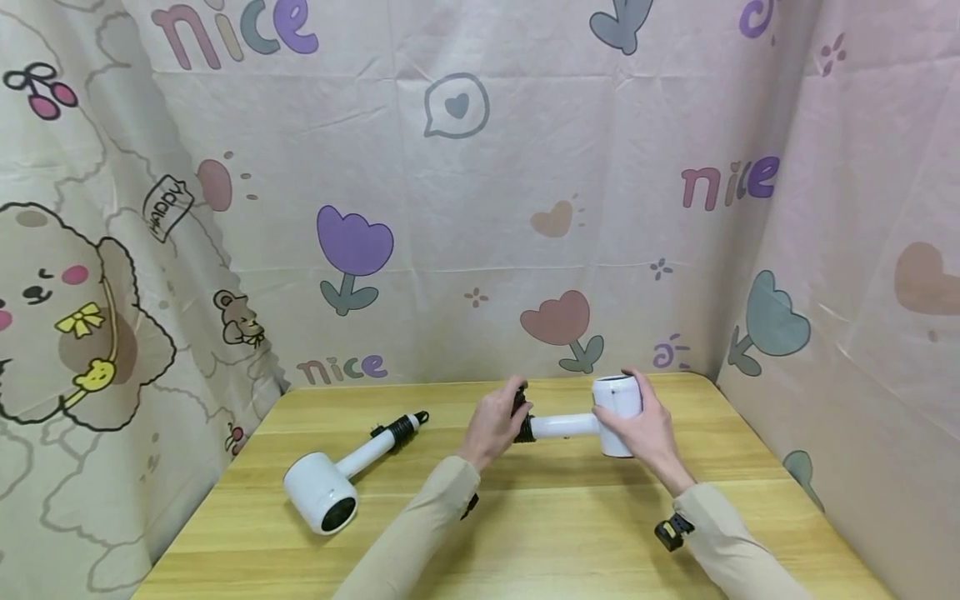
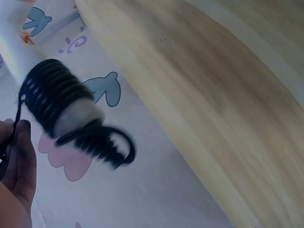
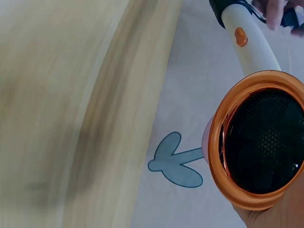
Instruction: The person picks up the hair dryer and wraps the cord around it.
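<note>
A white hair dryer (image 1: 564, 426) is held level above the far right part of the table. Its barrel is gripped by my right hand (image 1: 651, 425), thumb on the near side. The right wrist view shows the barrel's orange-rimmed grille (image 3: 263, 142) and an orange switch (image 3: 241, 37) on the handle. Black power cord (image 2: 54, 95) is coiled around the handle's end, with a loop beyond it. My left hand (image 1: 492, 425) pinches a free stretch of this cord beside the coil, at the black plug end (image 1: 519, 400).
A second white hair dryer (image 1: 321, 493) lies on the left of the wooden table (image 1: 525, 542), its cord (image 1: 401, 429) wound around the handle. Patterned curtains (image 1: 465, 208) hang behind the table and along both sides.
</note>
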{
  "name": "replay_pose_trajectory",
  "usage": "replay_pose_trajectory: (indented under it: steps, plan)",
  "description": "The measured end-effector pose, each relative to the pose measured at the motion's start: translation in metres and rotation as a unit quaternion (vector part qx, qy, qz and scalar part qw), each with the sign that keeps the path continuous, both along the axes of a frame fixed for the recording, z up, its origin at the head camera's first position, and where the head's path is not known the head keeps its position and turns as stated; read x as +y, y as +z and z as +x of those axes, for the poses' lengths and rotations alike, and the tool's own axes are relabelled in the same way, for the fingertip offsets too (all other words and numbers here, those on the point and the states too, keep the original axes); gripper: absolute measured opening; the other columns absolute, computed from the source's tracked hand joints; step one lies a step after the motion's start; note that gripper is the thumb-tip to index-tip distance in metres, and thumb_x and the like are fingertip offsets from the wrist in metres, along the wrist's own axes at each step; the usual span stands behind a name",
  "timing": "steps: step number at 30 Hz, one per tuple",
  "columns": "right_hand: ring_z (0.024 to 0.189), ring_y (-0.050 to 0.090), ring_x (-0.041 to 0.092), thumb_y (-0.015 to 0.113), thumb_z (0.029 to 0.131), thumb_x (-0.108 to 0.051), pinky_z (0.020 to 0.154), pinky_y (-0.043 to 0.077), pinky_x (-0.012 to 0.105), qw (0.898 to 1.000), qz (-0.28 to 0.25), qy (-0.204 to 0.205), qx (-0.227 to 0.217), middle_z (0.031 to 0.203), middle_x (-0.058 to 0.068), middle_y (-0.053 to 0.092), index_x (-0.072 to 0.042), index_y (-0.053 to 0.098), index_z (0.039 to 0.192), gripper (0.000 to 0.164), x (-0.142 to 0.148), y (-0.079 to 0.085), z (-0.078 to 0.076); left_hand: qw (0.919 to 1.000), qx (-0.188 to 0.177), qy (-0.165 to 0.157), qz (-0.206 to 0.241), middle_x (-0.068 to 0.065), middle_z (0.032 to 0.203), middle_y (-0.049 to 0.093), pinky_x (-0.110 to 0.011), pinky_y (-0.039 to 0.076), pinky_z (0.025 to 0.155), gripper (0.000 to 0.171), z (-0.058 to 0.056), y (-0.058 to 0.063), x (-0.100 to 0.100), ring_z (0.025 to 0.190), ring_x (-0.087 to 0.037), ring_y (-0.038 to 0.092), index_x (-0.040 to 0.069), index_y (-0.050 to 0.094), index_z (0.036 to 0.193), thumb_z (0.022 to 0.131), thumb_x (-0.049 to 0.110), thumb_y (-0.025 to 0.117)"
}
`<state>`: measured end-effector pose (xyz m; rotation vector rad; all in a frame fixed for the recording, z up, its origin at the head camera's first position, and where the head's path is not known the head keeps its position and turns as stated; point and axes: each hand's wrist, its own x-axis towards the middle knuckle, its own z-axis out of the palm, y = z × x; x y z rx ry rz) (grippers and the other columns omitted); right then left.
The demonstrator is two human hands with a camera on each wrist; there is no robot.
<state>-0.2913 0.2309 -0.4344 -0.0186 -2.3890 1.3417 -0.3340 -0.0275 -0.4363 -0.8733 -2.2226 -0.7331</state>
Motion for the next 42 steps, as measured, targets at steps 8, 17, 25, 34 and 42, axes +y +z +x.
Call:
replay_pose_trajectory:
  steps: [8, 17, 25, 34, 42]
  plan:
    - [0.092, 0.06, 0.036, 0.083, 0.077, -0.037, 0.061, 0.058, 0.035, 1.0, -0.024, 0.0, 0.005, 0.116, 0.02, 0.057, -0.029, 0.033, 0.148, 0.087, -0.004, 0.0, 0.005, 0.9995, 0.026, 0.012, -0.009, -0.013, 0.11, 0.07, -0.029, 0.06, 0.075, 0.054, -0.004, -0.007, 0.006, 0.087, -0.023, 0.071, 0.008, 0.042, 0.135, 0.09, 0.01, 0.071]
    - [0.092, 0.061, 0.037, 0.083, 0.076, -0.038, 0.063, 0.057, 0.037, 0.999, -0.02, -0.018, 0.018, 0.116, 0.02, 0.059, -0.026, 0.036, 0.148, 0.087, -0.006, 0.003, 0.01, 0.9965, -0.075, 0.012, 0.033, -0.002, 0.088, 0.076, -0.019, 0.055, 0.064, 0.022, -0.008, -0.007, 0.014, 0.075, -0.01, 0.07, 0.01, 0.07, 0.111, 0.089, 0.015, 0.072]
    - [0.096, 0.061, 0.036, 0.084, 0.077, -0.036, 0.068, 0.057, 0.038, 0.998, -0.035, -0.04, 0.026, 0.118, 0.018, 0.059, -0.027, 0.037, 0.147, 0.085, -0.001, 0.003, 0.014, 0.9832, -0.181, -0.021, -0.013, 0.002, 0.088, 0.076, -0.014, 0.047, 0.055, 0.024, -0.008, -0.006, 0.024, 0.062, -0.001, 0.059, 0.016, 0.077, 0.106, 0.097, 0.032, 0.062]
    - [0.105, 0.057, 0.039, 0.079, 0.08, -0.044, 0.065, 0.06, 0.036, 0.994, -0.082, -0.042, -0.058, 0.128, 0.023, 0.049, -0.021, 0.025, 0.152, 0.093, 0.013, 0.005, 0.02, 0.9705, -0.172, -0.038, -0.165, 0.006, 0.09, 0.067, -0.022, 0.049, 0.07, 0.043, -0.009, -0.013, 0.04, 0.077, -0.006, 0.057, 0.014, 0.065, 0.105, 0.077, 0.041, 0.083]
    - [0.095, 0.062, 0.03, 0.076, 0.083, -0.046, 0.067, 0.059, 0.036, 0.984, -0.132, -0.008, -0.121, 0.138, 0.027, 0.039, -0.016, 0.014, 0.156, 0.1, 0.027, 0.001, 0.021, 0.9577, -0.187, -0.031, -0.217, 0.004, 0.091, 0.067, -0.026, 0.051, 0.073, 0.03, -0.005, -0.023, 0.053, 0.08, -0.008, 0.059, 0.015, 0.066, 0.104, 0.084, 0.033, 0.078]
